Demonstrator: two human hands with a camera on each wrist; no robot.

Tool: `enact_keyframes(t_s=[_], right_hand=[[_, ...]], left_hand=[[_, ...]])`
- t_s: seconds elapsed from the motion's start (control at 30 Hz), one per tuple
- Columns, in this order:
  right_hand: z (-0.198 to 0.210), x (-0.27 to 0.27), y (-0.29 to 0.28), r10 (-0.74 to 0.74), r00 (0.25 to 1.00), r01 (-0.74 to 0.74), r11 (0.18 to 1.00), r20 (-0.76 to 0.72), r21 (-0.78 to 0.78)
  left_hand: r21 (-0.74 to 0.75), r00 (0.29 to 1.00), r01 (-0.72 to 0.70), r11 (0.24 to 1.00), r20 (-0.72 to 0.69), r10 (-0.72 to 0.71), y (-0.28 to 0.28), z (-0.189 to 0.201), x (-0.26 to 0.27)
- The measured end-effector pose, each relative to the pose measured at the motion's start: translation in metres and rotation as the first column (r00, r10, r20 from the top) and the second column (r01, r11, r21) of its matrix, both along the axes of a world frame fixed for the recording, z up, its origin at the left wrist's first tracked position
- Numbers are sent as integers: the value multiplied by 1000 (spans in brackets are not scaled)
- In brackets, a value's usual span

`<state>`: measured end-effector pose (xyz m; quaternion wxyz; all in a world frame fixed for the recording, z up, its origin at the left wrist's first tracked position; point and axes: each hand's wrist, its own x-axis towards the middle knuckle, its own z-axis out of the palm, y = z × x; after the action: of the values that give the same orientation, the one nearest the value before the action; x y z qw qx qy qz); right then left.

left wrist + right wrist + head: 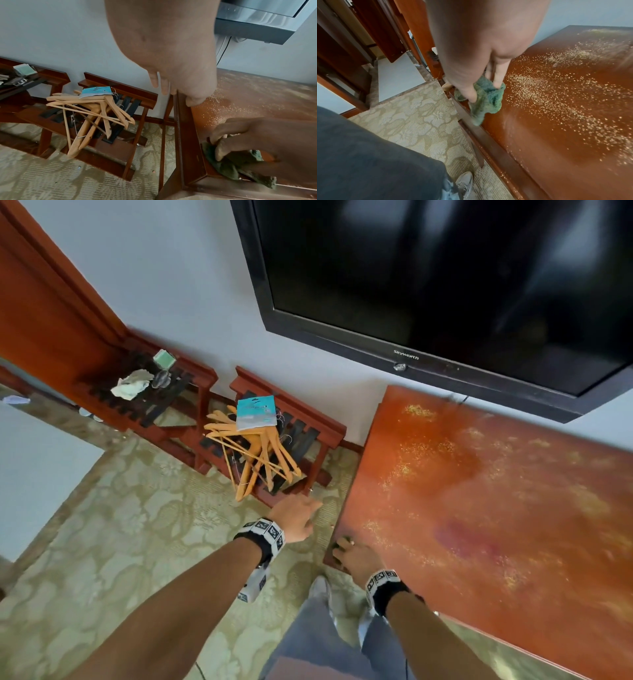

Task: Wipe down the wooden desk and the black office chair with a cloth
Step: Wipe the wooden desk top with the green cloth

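My right hand (481,65) pinches a crumpled green cloth (486,100) against the near left corner of the wooden desk (496,508), whose tabletop is strewn with pale crumbs (556,97). My left hand (296,517) hangs over the patterned carpet (137,535) just off the desk's left edge, fingers loosely straight, holding nothing. Beyond it, wooden hangers (253,453) lie piled on a luggage rack (308,419) below a wall-mounted Skyworth television (445,275).
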<state>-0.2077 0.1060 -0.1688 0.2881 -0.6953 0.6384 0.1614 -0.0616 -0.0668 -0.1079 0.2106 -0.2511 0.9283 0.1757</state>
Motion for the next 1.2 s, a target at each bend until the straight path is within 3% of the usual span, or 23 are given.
enact_keyframes(t_s=[0.13,0.3,0.47,0.6,0.73,0.8,1.0,1.2], right_hand=[[3,-2,-7,-3,999,3,1000,34,0],[0,-23,-8,-237,951,257,963,199,-85],[17,-64,-23,-404,887,438,890,226,-129],[29,-115,-42,-581,722,679,700,376,-221],[37,-181,-75,-643,593,804,509,485,-308],[33,-218,-96,-670,553,833,459,496,-308],[-15,-316,-171,-658,609,793,491,443,-360],[-17,-335,-235,-618,589,805,508,521,-307]], left_hand=[[27,999,16,1000,41,-17,-6,-14,0],[39,1000,-10,999,27,9,-11,-21,-7],[66,998,-36,997,46,33,-9,-28,-26],[95,990,-120,988,85,112,-5,-28,-50],[103,973,-201,974,133,186,-4,-28,-76],[126,960,-238,963,179,214,-7,-33,-85],[204,931,-265,942,309,195,-14,-46,-106],[272,916,-359,893,288,281,-1,-63,-113]])
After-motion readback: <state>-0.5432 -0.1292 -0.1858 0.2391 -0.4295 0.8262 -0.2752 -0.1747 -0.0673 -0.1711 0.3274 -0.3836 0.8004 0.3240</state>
